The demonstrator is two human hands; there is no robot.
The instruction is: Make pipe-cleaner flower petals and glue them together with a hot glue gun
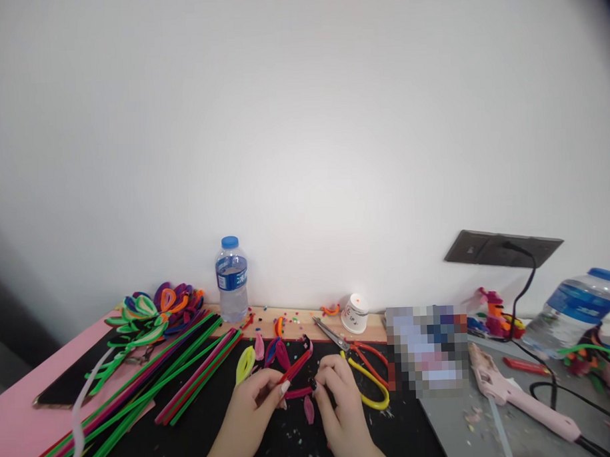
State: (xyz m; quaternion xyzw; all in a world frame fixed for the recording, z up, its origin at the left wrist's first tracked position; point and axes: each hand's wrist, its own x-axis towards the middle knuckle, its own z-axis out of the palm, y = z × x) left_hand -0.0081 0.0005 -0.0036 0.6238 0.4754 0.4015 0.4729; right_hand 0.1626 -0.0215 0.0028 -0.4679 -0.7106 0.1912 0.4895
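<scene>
My left hand (258,407) is closed in a pinch on a red pipe cleaner (300,364), whose bent tip rises to the right. A magenta strand (297,393) runs between the fingertips of both hands. My right hand (338,404) is also closed, its thumb and fingers pinched at the strand's right end; the exact grip is partly hidden. Just beyond the hands lie a yellow pipe-cleaner loop (245,365), a pink loop (259,347) and a blue-and-magenta looped piece (277,353). A small pink loop (309,410) sits between my hands. Scissors (367,373) with red and yellow handles lie right of them.
Long pipe cleaners (155,384) and looped flowers (162,307) spread at left by a dark flat device (65,390). A water bottle (231,284) and paper cup (355,315) stand near the wall. At right are a corded pink tool (526,407) and another bottle (573,312).
</scene>
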